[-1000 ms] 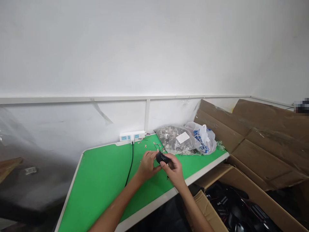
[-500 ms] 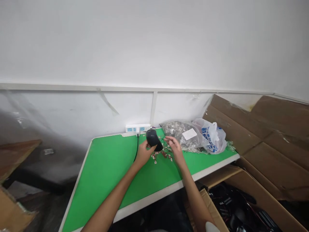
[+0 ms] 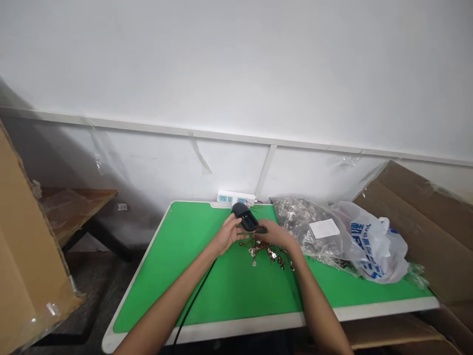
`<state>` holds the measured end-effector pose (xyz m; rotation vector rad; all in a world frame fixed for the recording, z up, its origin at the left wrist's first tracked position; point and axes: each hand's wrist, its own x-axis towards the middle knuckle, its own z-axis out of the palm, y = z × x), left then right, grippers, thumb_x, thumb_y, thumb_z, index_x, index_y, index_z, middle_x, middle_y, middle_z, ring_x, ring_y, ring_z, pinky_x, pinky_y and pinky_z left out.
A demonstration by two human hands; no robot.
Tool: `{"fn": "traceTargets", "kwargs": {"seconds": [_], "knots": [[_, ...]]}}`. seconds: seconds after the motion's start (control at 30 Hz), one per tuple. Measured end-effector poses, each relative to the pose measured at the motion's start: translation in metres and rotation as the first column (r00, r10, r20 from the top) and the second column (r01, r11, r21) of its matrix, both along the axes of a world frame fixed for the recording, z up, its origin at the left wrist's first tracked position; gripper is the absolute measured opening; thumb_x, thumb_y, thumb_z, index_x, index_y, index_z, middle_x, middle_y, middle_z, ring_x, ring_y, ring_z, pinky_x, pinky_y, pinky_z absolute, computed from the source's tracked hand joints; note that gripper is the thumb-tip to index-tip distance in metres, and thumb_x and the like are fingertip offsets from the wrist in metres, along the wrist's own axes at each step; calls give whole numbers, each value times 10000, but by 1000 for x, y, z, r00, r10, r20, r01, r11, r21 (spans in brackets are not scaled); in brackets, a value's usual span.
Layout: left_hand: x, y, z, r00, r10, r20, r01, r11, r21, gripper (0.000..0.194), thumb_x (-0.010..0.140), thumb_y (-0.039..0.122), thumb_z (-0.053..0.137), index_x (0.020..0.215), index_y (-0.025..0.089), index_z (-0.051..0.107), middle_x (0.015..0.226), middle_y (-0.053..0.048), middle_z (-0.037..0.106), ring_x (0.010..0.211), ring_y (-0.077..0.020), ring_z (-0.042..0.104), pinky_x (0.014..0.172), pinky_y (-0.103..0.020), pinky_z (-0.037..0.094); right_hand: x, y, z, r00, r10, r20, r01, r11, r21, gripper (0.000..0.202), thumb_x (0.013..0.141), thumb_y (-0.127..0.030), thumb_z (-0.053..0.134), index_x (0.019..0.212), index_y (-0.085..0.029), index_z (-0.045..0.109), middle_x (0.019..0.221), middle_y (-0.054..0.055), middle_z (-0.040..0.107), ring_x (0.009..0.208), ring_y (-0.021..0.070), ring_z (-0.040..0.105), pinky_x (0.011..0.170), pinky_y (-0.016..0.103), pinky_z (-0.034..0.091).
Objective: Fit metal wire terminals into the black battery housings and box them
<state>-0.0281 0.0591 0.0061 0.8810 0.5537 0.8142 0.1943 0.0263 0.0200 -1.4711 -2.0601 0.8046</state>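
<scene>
A black plastic housing (image 3: 244, 216) is held above the green table top (image 3: 207, 291), tilted so that a recess in it shows. My left hand (image 3: 228, 235) grips its left side between thumb and fingers. At its lower right end, my right hand (image 3: 272, 232) has its fingers closed together; a thin wire end seems to be at the fingertips, too small to make out. Below the hands lies a loose pile of small metal pieces with red and dark wires (image 3: 272, 254).
Behind the hands a white power strip (image 3: 223, 197) stands by the wall. A clear bag of metal parts (image 3: 303, 217) and a white plastic bag (image 3: 373, 241) lie on the right. Cardboard (image 3: 417, 227) leans at right; a black cable (image 3: 195, 298) crosses the table's left part.
The view has swung left and closer. The housing has been turned so its recess shows, and my right hand has come in to its lower end.
</scene>
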Motion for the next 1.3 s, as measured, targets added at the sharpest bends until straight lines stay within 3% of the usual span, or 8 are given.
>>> {"fn": "traceTargets", "kwargs": {"seconds": [0.17, 0.37, 0.5, 0.6, 0.8, 0.97, 1.1, 1.3], "knots": [[5, 10, -16, 993, 113, -34, -111, 991, 70, 620, 771, 367, 803, 1319, 220, 553, 1100, -76, 771, 867, -213, 763, 762, -306, 588, 1, -23, 5, 998, 60, 15, -58, 994, -93, 281, 841, -352, 796, 1093, -231, 764, 1196, 79, 743, 1163, 299, 658, 1058, 454, 505], [17, 7, -32, 942, 279, -186, -224, 936, 270, 544, 813, 340, 707, 1308, 205, 528, 1138, -71, 732, 1042, -251, 709, 839, -352, 597, 3, -24, -2, 997, 77, 26, -76, 996, -53, 278, 801, -309, 861, 1056, -263, 762, 1208, 72, 690, 1261, 322, 606, 1205, 563, 376], [23, 2, -37, 902, 392, -180, -273, 842, 465, 466, 859, 329, 668, 1280, 201, 513, 1187, -88, 708, 1169, -260, 662, 1031, -413, 543, -5, -27, 0, 997, 64, 33, -62, 997, -52, 340, 772, -346, 896, 1070, -259, 756, 1195, 85, 659, 1228, 328, 589, 1113, 521, 461], [26, 1, -40, 891, 418, -174, -284, 816, 503, 470, 857, 340, 671, 1270, 201, 492, 1190, -108, 692, 1191, -276, 649, 1056, -435, 521, -17, -29, 2, 996, 53, 70, -52, 999, -12, 309, 788, -357, 894, 1044, -248, 758, 1151, 89, 635, 1180, 315, 572, 1033, 474, 497], [28, 3, -41, 876, 457, -154, -352, 825, 443, 440, 867, 355, 654, 1240, 212, 468, 1176, -98, 695, 1171, -270, 660, 1043, -419, 514, -35, -30, -5, 995, 41, 96, -44, 998, 32, 217, 830, -253, 854, 1026, -241, 761, 1140, 95, 621, 1180, 313, 557, 1021, 455, 482], [29, 5, -41, 881, 456, -124, -360, 818, 449, 379, 869, 304, 642, 1205, 203, 499, 1082, -67, 707, 1069, -243, 679, 985, -393, 534, -34, -28, -17, 991, 59, 116, -67, 996, 63, 79, 880, -174, 740, 944, -219, 739, 1094, 96, 654, 1140, 304, 570, 1022, 473, 473], [30, 5, -38, 879, 468, -97, -378, 805, 458, 361, 836, 244, 631, 1181, 204, 530, 1060, -50, 698, 1045, -224, 664, 963, -360, 528, -32, -27, -16, 992, 96, 80, -104, 990, 92, 56, 892, -173, 676, 857, -215, 689, 1017, 82, 677, 1066, 278, 602, 1006, 449, 480], [24, 6, -28, 884, 466, -37, -436, 851, 292, 393, 702, 180, 622, 1093, 202, 587, 986, -21, 696, 965, -202, 640, 904, -323, 521, -35, -33, -6, 993, 76, -94, -77, 997, -13, 93, 998, -276, 491, 968, -252, 576, 806, -7, 686, 704, 194, 626, 671, 318, 496]]}}
